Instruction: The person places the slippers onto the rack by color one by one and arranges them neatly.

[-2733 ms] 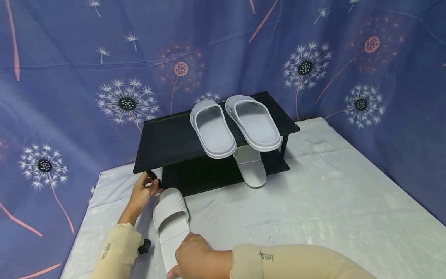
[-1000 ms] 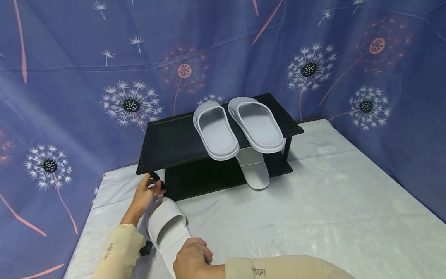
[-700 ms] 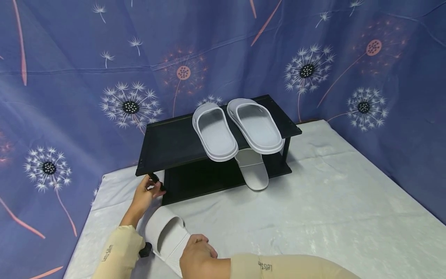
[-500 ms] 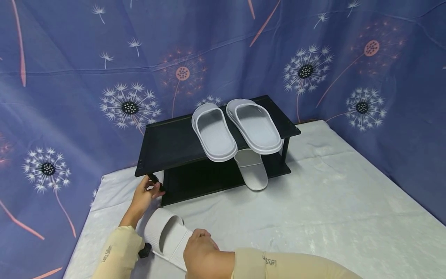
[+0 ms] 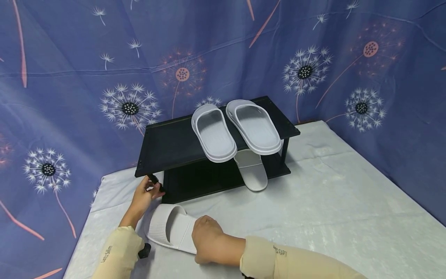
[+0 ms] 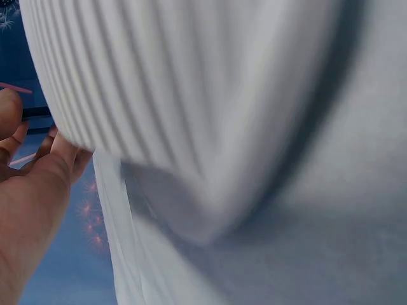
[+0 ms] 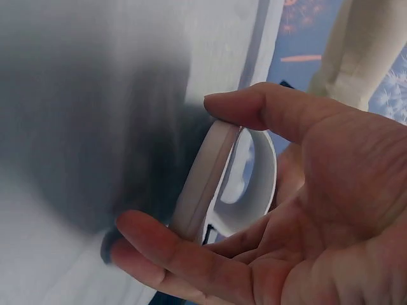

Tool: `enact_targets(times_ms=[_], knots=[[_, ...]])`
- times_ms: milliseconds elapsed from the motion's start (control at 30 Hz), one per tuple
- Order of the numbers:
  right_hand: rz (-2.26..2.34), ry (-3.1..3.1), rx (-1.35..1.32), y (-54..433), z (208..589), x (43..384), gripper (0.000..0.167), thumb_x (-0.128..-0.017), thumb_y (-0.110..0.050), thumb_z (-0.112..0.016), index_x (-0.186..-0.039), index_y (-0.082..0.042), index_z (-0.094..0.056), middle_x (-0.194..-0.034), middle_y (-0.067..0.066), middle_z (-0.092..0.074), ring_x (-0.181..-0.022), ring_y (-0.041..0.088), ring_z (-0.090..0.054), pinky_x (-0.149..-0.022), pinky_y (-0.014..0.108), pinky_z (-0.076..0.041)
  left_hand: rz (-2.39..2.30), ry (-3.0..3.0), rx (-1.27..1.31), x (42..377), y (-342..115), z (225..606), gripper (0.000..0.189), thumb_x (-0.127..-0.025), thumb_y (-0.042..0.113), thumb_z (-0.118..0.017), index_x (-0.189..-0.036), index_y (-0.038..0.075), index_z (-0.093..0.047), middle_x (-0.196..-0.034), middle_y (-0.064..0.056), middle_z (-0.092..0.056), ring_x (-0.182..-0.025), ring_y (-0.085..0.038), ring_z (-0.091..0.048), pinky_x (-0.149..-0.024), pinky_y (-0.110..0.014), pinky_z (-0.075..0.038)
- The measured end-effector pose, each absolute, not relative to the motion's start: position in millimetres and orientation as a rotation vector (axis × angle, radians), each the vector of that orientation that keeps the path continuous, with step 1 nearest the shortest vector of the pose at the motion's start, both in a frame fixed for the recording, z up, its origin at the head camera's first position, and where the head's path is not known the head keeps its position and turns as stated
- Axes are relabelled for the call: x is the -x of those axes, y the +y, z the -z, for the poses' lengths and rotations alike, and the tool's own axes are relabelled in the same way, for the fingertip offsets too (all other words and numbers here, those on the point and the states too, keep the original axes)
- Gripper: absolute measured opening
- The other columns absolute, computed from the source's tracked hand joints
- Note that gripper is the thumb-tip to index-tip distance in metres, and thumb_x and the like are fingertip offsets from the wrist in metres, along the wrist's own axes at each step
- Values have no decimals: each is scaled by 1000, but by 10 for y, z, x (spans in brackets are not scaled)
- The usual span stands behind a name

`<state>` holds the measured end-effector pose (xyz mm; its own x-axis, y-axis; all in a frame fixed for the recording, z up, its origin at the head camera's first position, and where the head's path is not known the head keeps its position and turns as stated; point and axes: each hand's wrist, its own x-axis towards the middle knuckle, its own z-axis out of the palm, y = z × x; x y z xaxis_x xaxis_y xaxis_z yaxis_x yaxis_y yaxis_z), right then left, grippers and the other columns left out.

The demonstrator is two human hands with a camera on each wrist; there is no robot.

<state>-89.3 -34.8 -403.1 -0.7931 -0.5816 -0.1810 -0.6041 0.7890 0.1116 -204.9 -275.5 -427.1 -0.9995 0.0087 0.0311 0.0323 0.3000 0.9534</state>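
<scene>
My right hand [image 5: 210,241] grips the heel end of a light grey slide sandal [image 5: 161,223], its strap pointing left. In the right wrist view the thumb and fingers hold opposite edges of the heel [image 7: 205,181], which stands off the cloth with a shadow below. My left hand [image 5: 142,198] pinches the front left post [image 5: 154,179] of a black two-tier shoe rack [image 5: 170,141]. The ribbed strap [image 6: 140,76] fills much of the left wrist view and partly covers the left fingers.
Two pale grey clogs [image 5: 215,135] sit on the top shelf. Another grey slide [image 5: 252,174] lies on the lower shelf, its heel jutting past the front edge. White cloth [image 5: 331,193] covers the table. A blue dandelion-print curtain [image 5: 237,50] hangs behind.
The sandal has come away from the rack's left corner and turned, so its strap end points left instead of toward the rack. My right hand has moved up and right; the left hand stays.
</scene>
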Motion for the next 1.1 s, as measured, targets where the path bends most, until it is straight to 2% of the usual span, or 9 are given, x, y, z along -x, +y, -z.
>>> enact_targets(times_ms=[267, 533, 700, 767, 867, 1000, 1100], knots=[[-45, 2849, 857, -194, 3947, 934, 89, -61, -50, -82, -123, 9, -54, -113, 19, -59, -102, 27, -59, -91, 26, -54, 1840, -2518, 46, 2048, -2745, 4267, 24, -100, 2, -48, -120, -5, -38, -103, -18, -44, -84, -25, -67, -88, -41, -59], [95, 2859, 831, -15, 3871, 956, 89, -61, -42, -83, -125, 10, -51, -114, 22, -57, -98, 27, -62, -86, 24, -57, 1843, -2507, 38, 2039, -2734, 4246, 22, -99, 1, -49, -118, -5, -39, -103, -18, -44, -85, -21, -64, -88, -41, -59], [214, 2861, 757, 104, 3785, 975, 90, -62, -39, -83, -127, 13, -47, -116, 23, -56, -100, 26, -61, -88, 23, -56, 1829, -2521, 23, 2030, -2736, 4233, 20, -99, 2, -49, -117, -4, -40, -104, -20, -46, -82, -25, -68, -86, -38, -60], [282, 2868, 720, 160, 3755, 995, 89, -61, -37, -83, -126, 13, -47, -113, 22, -56, -96, 24, -60, -87, 24, -56, 1819, -2531, 22, 2030, -2738, 4234, 20, -99, 2, -49, -116, -5, -40, -105, -22, -47, -81, -23, -69, -85, -34, -60], [372, 2902, 681, 240, 3726, 1037, 80, -58, -34, -83, -116, 11, -50, -100, 17, -55, -83, 21, -59, -78, 25, -57, 1809, -2542, 25, 2032, -2742, 4238, 21, -100, 2, -49, -117, -7, -39, -108, -25, -47, -79, -19, -68, -85, -32, -60], [437, 2953, 658, 323, 3707, 1100, 71, -56, -31, -82, -106, 8, -51, -89, 14, -53, -72, 20, -57, -69, 26, -57, 1828, -2531, 19, 2039, -2737, 4244, 21, -99, 0, -48, -117, -6, -39, -106, -23, -46, -82, -24, -68, -86, -39, -60], [459, 2975, 626, 366, 3703, 1145, 72, -57, -32, -83, -107, 9, -51, -89, 15, -54, -71, 22, -59, -68, 28, -57, 1841, -2524, 13, 2047, -2736, 4248, 21, -99, -1, -48, -117, -5, -38, -103, -20, -45, -85, -28, -67, -86, -42, -59]])
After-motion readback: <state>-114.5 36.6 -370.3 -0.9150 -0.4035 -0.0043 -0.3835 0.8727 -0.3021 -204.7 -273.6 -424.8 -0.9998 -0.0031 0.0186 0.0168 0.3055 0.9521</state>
